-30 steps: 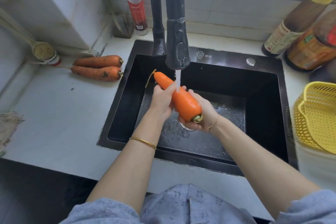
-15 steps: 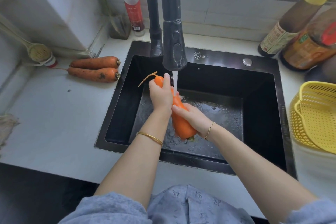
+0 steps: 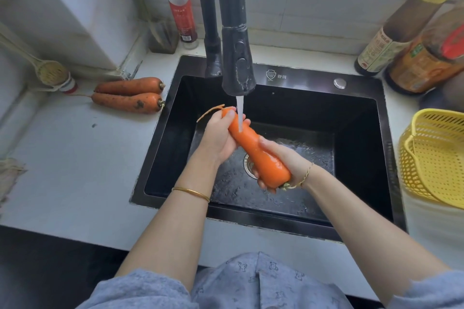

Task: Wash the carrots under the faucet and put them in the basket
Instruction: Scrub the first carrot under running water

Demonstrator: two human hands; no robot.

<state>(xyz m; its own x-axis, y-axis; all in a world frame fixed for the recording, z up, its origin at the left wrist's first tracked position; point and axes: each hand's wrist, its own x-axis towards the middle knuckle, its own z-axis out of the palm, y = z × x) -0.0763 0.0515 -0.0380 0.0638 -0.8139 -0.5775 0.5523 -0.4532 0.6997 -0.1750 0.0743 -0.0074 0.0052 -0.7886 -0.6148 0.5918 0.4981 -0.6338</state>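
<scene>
Water streams from the black faucet point(image 3: 237, 57) straight onto the carrot point(image 3: 253, 148), hitting it near its thin end. The carrot is held slanted above the sink point(image 3: 351, 113), tip up toward the sink's back-left corner, thick end down toward the front, right over the drain point(image 3: 248, 163). The left hand point(image 3: 218, 135) wraps the thin end, fingers curled around it, with the stringy root tail sticking out past them. The right hand point(image 3: 278, 160) cups the thick end from beneath, fingers closed around it, thumb lying on top. Both wrists carry a thin gold bracelet. The carrot looks bright, clean and wet.

Two more carrots point(image 3: 128, 95) lie on the counter point(image 3: 75, 163) just beside the sink's left rim, near its back corner, side by side and touching, both streaked with dirt, their tops pointing at the sink. Behind them, at the counter's left edge, a round brush point(image 3: 51, 72) leans against the wall.

The yellow basket point(image 3: 437, 158) stands at the counter's right edge, just beside the sink's right rim; nothing shows in the part in view. A red-capped bottle point(image 3: 180, 5) stands at the back of the counter, left of the faucet, and dark sauce bottles point(image 3: 406, 40) crowd the back-right corner. The sink floor is wet and speckled.
</scene>
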